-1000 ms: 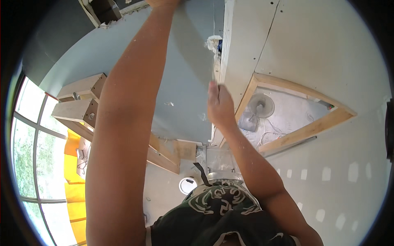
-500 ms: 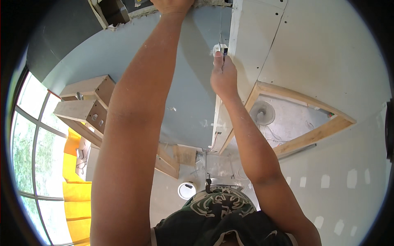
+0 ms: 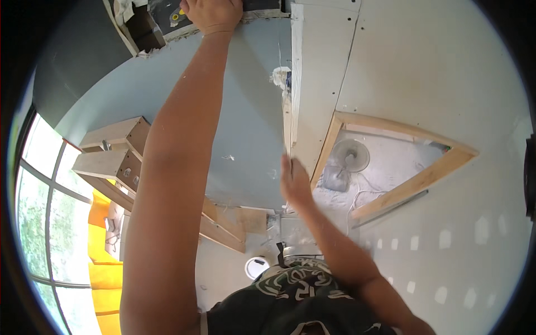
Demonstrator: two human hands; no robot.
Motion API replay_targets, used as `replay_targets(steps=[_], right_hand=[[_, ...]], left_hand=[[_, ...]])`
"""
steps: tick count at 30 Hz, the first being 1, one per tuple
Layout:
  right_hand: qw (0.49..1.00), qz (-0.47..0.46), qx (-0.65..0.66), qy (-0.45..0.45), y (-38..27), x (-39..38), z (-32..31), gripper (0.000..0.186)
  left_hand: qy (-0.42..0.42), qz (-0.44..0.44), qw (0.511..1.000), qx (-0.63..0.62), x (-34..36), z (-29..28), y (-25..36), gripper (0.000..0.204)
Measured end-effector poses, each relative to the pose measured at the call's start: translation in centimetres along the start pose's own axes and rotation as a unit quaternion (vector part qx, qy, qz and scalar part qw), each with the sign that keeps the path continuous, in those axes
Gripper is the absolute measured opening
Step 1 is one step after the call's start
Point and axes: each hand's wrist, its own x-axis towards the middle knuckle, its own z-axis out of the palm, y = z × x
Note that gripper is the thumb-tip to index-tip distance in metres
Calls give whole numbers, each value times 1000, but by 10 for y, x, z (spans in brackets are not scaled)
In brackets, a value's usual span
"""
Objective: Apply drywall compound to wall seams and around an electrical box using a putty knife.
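My left hand rests at the top edge of a curved blue-grey panel, fingers apart and partly cut off by the picture's edge. A small tool with yellow on it lies beside its fingers. My right hand is closed and slightly blurred, low along the panel's right edge. It grips a slim thin-bladed tool, mostly hidden by the fingers. Above it a narrow gap with a bare wood strip runs between the panel and a white board. Torn white material clings higher along that gap.
On the right, a triangular wood-framed opening shows a fan and cables below. Wooden box-like pieces stand at left near a window and yellow cloth. A white bucket sits on the floor.
My right hand has moved down along the panel's right edge, from beside the torn white patch toward my body. My left hand stays at the top edge while the view has shifted slightly.
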Motion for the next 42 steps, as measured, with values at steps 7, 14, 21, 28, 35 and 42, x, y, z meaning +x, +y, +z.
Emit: replay_targets(steps=[7,14,21,28,35,42], right_hand=[[998,19,42,-52,-36,14,-35,49],[996,-85,2,16,-56,57,-41,37],[987,-154,-12,52,-79,107,-42,34],[953,-249,-127,115,-80,157,-41,35],[939,-266,-155,152,-76,163,-43,37],[935,-253,-131,211,-123,192,-35,35]], left_hand=[[-25,-24,999,-41,4,-1,17,71],[-16,-23,999,-30,6,-1,13,65],[-14,-29,999,-25,6,0,14,53],[-8,-31,999,-44,6,0,14,50],[-8,-29,999,-45,7,1,14,54],[-6,-20,998,-59,9,-4,16,59]])
